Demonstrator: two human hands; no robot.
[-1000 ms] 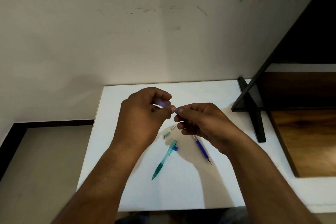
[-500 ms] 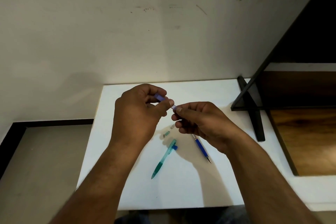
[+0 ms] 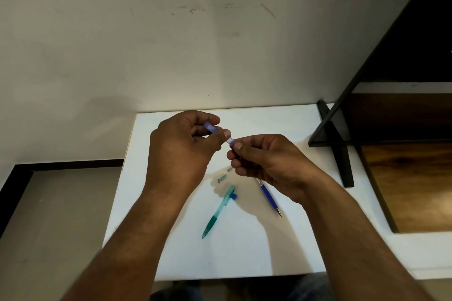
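Your left hand [image 3: 179,154], centre frame, curls round the lilac pen barrel [image 3: 210,128] above the white table [image 3: 244,259]; your right hand [image 3: 267,160] pinches its clear end. Judge it light, stiff, slippery plastic: hold mid-barrel, pinch the end lightly, lest it slip.

Purple pen barrel [image 3: 212,128] between left hand [image 3: 181,151] and right hand [image 3: 266,159], above white table [image 3: 171,227]
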